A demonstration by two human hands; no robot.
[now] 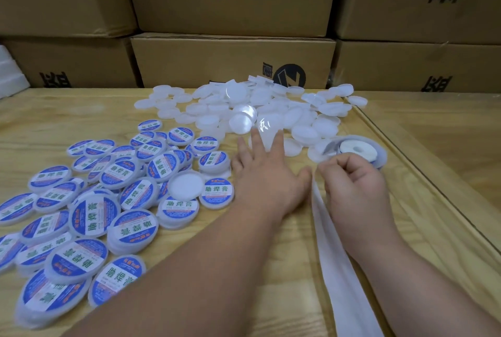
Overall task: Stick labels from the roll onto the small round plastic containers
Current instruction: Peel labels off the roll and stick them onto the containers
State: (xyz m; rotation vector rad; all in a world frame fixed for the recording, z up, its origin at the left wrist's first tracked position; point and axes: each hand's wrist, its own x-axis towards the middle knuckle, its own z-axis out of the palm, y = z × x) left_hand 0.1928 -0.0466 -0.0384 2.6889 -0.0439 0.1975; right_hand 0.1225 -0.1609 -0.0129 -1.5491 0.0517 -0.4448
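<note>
My left hand [267, 176] reaches forward with straight, spread fingers, and its fingertips touch a blank translucent container [267, 134] at the near edge of the unlabelled pile [244, 108]. My right hand [352, 187] is curled just in front of the label roll [356, 151] and seems to pinch the white backing strip [341, 269], which trails back along the table toward me. Labelled containers [89, 201] with blue and white labels lie heaped at the left.
Stacked cardboard boxes [233, 60] wall off the back of the wooden table [217, 269]. A raised wooden edge [423, 174] runs diagonally at the right. White foam [10, 73] sits at the far left.
</note>
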